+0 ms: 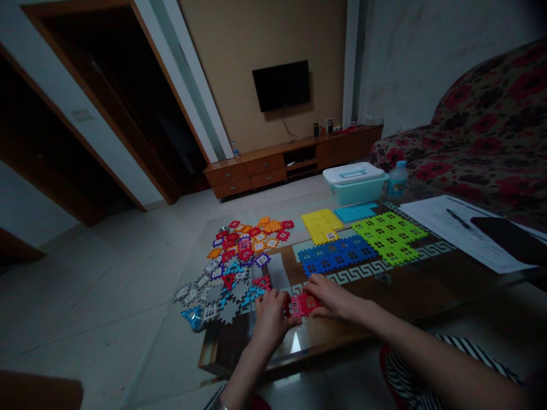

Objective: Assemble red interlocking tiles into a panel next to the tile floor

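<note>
The left hand and right hand pinch a pink tile from both sides, at six o'clock on the glass table. It looks light and stiff; its notched edges offer the best hold.

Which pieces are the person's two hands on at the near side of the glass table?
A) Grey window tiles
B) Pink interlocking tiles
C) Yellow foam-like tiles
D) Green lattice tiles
B. The left hand and right hand meet on the pink interlocking tiles between them.
</note>
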A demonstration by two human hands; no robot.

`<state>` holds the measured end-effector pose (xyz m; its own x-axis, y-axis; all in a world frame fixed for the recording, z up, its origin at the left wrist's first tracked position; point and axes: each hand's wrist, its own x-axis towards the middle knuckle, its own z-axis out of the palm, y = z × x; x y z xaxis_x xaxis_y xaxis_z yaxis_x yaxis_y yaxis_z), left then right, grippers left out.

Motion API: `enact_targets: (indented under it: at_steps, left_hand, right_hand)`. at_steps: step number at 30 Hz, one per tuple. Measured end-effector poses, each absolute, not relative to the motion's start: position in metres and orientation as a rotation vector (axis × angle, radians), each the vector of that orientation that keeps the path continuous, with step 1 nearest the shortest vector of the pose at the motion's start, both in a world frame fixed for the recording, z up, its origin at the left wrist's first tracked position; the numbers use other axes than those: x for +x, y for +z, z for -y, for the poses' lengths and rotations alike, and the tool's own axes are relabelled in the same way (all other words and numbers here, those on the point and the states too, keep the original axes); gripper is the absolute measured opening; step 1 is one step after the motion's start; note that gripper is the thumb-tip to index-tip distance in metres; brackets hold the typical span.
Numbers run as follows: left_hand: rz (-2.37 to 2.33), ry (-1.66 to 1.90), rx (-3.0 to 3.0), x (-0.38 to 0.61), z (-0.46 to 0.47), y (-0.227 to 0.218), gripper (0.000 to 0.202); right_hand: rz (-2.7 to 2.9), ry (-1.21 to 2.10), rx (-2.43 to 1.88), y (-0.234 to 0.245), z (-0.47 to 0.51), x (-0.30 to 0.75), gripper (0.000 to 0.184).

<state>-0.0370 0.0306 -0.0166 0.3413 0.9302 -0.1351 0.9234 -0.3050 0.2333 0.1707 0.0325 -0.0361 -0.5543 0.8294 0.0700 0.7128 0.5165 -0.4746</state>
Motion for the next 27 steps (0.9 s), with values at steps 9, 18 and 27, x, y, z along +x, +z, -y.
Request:
enact_targets:
  at_steps: [9, 18, 27]
  left_hand:
    - [-1.674, 0.003, 2.343, -0.033, -0.032, -0.020, 0.039]
    - [-1.742, -0.018, 2.402, -0.029, -0.023, -0.011, 0.046]
    - [-1.716, -0.007, 2.286, -0.031, -0.026, -0.014, 0.051]
  right_hand:
    - [2.471, 0.656, -1.443, -0.035, -0.042, 0.163, 0.022]
    - [2.376, 0.702, -1.253, -0.058, -0.043, 0.162, 0.036]
    - [1.984, 0.643, -1.512, -0.008, -0.140, 0.132, 0.024]
